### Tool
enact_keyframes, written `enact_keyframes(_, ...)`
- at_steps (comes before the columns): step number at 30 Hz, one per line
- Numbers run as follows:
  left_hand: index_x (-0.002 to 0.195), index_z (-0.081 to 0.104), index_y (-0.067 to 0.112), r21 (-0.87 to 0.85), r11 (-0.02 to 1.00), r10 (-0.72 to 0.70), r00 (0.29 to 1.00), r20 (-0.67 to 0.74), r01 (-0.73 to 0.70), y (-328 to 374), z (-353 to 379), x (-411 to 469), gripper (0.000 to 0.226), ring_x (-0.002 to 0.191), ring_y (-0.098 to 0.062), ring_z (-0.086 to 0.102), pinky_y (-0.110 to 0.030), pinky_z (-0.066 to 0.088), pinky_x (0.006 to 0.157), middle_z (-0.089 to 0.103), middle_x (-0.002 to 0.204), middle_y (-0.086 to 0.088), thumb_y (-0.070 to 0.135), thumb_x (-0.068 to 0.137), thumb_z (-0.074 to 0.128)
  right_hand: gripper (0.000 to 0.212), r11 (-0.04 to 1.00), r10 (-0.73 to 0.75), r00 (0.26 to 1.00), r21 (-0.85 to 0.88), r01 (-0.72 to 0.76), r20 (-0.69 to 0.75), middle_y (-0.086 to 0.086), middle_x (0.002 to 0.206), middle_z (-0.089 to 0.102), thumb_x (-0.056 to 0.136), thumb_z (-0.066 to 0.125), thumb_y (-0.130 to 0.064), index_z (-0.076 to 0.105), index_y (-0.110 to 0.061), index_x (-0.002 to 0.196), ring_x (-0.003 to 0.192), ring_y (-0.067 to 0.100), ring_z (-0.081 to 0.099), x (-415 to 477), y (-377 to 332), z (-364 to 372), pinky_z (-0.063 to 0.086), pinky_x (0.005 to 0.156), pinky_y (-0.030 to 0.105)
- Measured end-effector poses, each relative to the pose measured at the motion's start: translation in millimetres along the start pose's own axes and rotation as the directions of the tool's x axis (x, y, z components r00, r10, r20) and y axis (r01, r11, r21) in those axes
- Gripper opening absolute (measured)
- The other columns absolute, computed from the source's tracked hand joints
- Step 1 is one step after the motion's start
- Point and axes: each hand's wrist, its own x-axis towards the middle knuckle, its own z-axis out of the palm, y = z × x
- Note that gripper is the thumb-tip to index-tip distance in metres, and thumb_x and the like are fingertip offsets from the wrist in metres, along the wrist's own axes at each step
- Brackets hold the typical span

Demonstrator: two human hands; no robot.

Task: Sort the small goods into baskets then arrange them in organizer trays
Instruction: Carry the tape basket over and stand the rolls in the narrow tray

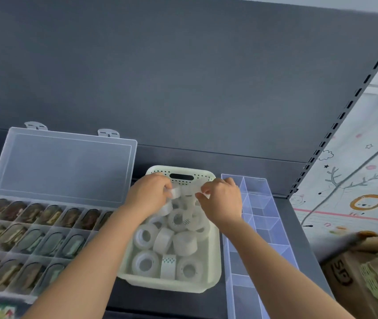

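A white perforated basket [214, 261] sits on the dark shelf and holds several white tape rolls [184, 242]. Both hands are over its far end. My left hand [147, 196] grips a tape roll [176, 192] between curled fingers, with a second roll [167, 208] just under the palm. My right hand [222, 199] pinches another roll [189, 189] at the basket's back wall. A clear bluish divided organizer tray [261, 217] lies right of the basket, its compartments bare.
A clear compartment box [29, 233] filled with brownish and greenish items lies at left, its lid [64, 166] propped open against the grey back panel. A cardboard box [362, 272] stands at lower right beside a patterned floor mat [356, 180].
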Motion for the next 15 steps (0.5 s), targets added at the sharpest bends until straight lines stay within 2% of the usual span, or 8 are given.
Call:
enact_keyframes(4,0.095,0.073,0.019,-0.166,0.986,-0.026,0.997,-0.074,0.014,15.5,-5.5,10.8,0.012,0.083,-0.009,0.050,-0.028,0.038,0.068,0.056,0.090,0.011,0.025,0.086,0.068,0.020,0.985,0.005,0.995,0.174,0.013,-0.104,0.002,0.095,0.069,0.090,0.061,-0.028,0.071,-0.013,0.097,0.097,0.027,0.051,9.0,6.0,-9.1,0.043,0.080,0.033)
enact_keyframes(8,0.096,0.075,0.018,-0.282,0.954,0.056,0.986,-0.157,-0.099,46.4,-4.2,22.8,0.013,0.082,-0.013,0.058,-0.033,0.047,0.074,0.064,0.094,0.009,0.019,0.087,0.066,0.017,0.972,0.024,0.968,0.231,0.035,-0.249,0.008,0.097,0.067,0.089,0.062,-0.016,0.070,-0.006,0.100,0.095,0.030,0.052,21.1,31.8,-27.2,0.037,0.070,0.030)
enact_keyframes(12,0.090,0.074,0.011,-0.218,0.956,0.155,0.967,-0.201,-0.198,78.2,16.8,41.6,0.015,0.087,-0.020,0.059,-0.039,0.049,0.073,0.064,0.097,0.006,0.010,0.089,0.059,0.016,0.983,0.074,0.969,0.180,-0.031,-0.237,0.007,0.098,0.068,0.086,0.067,-0.017,0.073,-0.008,0.098,0.094,0.029,0.055,27.2,78.4,-45.1,0.040,0.069,0.031)
enact_keyframes(15,0.085,0.070,0.009,-0.094,0.970,0.211,0.968,-0.133,-0.224,98.8,37.8,59.2,0.017,0.093,-0.020,0.056,-0.041,0.050,0.074,0.061,0.101,0.006,0.012,0.090,0.053,0.013,0.994,0.079,0.984,0.085,-0.066,-0.162,0.005,0.094,0.069,0.086,0.067,-0.019,0.075,-0.012,0.093,0.093,0.028,0.056,27.5,112.8,-51.6,0.044,0.069,0.031)
